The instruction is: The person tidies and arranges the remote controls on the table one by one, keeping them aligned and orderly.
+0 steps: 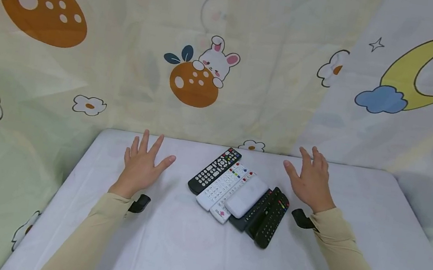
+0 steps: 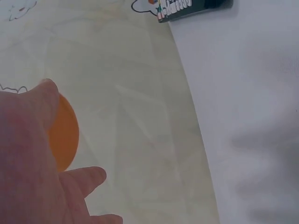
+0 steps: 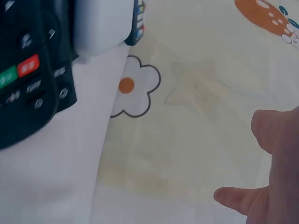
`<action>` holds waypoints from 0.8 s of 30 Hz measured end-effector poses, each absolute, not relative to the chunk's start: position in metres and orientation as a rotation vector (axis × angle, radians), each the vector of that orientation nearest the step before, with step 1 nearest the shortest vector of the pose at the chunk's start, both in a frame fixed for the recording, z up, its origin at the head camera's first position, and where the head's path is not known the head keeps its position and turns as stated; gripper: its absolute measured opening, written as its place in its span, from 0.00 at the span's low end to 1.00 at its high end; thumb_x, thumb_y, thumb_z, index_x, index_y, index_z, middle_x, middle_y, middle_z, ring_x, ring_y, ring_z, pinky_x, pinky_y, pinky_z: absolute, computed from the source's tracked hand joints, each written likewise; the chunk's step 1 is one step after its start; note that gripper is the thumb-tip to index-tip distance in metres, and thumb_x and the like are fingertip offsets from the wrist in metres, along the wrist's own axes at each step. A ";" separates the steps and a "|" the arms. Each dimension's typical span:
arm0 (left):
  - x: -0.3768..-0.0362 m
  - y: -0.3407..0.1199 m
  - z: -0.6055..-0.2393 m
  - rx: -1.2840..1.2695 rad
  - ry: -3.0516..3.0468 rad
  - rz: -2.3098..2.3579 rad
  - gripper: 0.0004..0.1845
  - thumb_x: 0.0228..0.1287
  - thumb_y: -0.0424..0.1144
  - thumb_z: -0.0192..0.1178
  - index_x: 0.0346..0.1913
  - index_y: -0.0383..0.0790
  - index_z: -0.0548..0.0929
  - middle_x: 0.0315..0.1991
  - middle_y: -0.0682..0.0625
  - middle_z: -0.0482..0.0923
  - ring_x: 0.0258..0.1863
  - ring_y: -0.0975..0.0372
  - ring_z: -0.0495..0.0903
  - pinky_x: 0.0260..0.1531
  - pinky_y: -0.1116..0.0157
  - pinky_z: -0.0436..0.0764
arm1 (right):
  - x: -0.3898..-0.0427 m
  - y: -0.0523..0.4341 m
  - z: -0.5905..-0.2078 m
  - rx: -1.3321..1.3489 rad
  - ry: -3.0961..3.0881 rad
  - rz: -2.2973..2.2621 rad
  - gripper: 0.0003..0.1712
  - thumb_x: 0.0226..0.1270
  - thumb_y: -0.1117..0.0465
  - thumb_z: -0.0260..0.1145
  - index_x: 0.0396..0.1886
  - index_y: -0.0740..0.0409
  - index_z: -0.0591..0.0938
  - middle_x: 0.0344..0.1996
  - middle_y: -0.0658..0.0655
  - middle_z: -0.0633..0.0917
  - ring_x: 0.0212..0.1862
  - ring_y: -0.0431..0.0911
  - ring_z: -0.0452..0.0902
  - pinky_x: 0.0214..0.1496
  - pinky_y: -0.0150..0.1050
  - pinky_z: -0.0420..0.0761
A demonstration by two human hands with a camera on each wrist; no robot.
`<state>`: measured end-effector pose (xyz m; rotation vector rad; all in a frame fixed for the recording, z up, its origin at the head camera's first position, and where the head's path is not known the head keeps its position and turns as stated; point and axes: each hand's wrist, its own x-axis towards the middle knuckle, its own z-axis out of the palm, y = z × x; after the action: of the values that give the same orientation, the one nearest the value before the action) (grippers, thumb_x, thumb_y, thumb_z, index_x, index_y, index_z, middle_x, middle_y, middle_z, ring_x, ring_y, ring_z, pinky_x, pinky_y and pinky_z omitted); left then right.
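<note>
Together, we have a slanting, close-set row of remotes just right of centre in the head view's lower half. At its left end lies a black remote (image 1: 214, 171) with white buttons, then a white remote (image 1: 220, 185) and a narrower white remote (image 1: 222, 212). Partly over that one rests a plain white block (image 1: 247, 196), with three dark remotes (image 1: 273, 222) to its right, their edges overlapping.

Left of the row, our left hand (image 1: 138, 170) has its grip spread, fingers and thumb apart. On the other side, nearest the dark remotes, our right hand (image 1: 311, 180) has its grip spread too, fingers pointing to the top of the frame. Each wrist carries a small black device (image 1: 139, 203) below a tan sleeve (image 1: 76, 240).

Under everything we see the white-covered bench (image 1: 179, 261); behind it, across the frame's upper half, hangs a patterned cloth (image 1: 139, 85), with a yellow moon (image 1: 402, 65) at upper right.
</note>
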<state>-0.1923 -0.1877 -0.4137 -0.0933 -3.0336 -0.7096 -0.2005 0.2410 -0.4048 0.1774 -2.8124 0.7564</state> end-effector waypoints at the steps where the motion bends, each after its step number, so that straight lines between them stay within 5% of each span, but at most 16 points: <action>1: -0.193 -0.187 -0.414 -0.095 -3.032 -0.715 0.45 0.72 0.66 0.48 0.81 0.43 0.50 0.80 0.35 0.29 0.76 0.34 0.30 0.68 0.31 0.33 | -0.201 0.239 -0.404 0.180 -2.813 0.773 0.44 0.78 0.42 0.52 0.74 0.75 0.59 0.73 0.82 0.49 0.74 0.77 0.40 0.67 0.77 0.44; 24: -0.186 -0.159 -0.434 -0.136 -3.001 -0.947 0.44 0.73 0.66 0.46 0.81 0.43 0.51 0.80 0.35 0.35 0.77 0.36 0.35 0.70 0.35 0.38 | -0.222 0.170 -0.408 0.254 -2.858 1.020 0.41 0.79 0.45 0.52 0.77 0.69 0.57 0.76 0.75 0.51 0.76 0.71 0.41 0.72 0.70 0.48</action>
<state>-0.1860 -0.1593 -0.4337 -0.1363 -3.0006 -0.9474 -0.2224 0.1698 -0.4084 0.2543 -2.8582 1.0196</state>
